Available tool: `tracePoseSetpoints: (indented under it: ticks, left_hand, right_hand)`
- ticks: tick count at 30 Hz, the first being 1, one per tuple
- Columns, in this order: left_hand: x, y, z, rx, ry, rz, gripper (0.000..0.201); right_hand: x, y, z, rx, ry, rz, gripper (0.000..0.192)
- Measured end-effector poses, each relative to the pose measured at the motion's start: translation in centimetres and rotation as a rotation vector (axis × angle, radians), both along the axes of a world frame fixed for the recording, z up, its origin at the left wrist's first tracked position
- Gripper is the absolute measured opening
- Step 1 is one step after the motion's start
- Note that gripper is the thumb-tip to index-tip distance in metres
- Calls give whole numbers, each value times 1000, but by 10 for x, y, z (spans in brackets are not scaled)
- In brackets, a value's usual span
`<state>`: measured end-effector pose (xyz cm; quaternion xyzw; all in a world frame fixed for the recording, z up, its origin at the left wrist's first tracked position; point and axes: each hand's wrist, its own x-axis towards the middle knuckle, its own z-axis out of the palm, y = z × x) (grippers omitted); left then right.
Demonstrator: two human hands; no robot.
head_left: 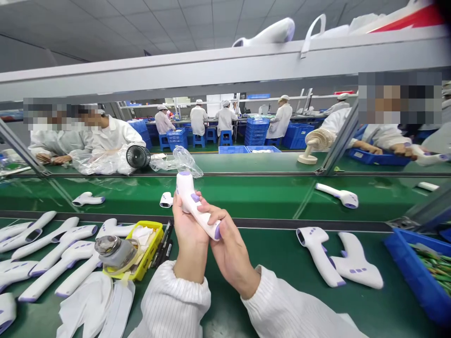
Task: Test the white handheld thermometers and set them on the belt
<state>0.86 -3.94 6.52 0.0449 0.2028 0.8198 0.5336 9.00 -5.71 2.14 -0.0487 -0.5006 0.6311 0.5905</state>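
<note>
A white thermometer gun point(196, 206) with purple trigger and end caps is held up in front of me, over the near edge of the belt. My left hand point(188, 230) is wrapped round its head and body from below. The fingers of my right hand point(229, 244) close on the handle near its purple end. Two more thermometer guns lie on the green bench to the right, one of them nearest being this gun point(319, 253). Many similar white guns point(75, 234) lie on the left, beside a yellow tray point(143, 272) that holds a metal-topped bottle point(114, 251).
A green conveyor belt point(253, 199) crosses ahead, with several guns on it. A blue bin point(405, 267) of green parts stands at right. Black pens point(164, 246) and white gloves point(89, 300) lie at left. Co-workers sit across the belt, below an overhead shelf point(158, 72).
</note>
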Motion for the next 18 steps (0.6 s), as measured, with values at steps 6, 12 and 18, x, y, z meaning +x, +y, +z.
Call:
tracePoseSetpoints:
  ticks: [6, 12, 18]
  left_hand:
    - [5, -2, 0, 56, 3, 120, 18]
    - [3, 7, -6, 75, 38, 152, 27]
    - [-4, 9, -4, 58, 8, 151, 27]
  right_hand:
    - [1, -5, 18, -266, 55, 150, 12]
    - [93, 98, -1, 80, -703, -363, 24]
    - [256, 199, -40, 22, -1152, -1227, 11]
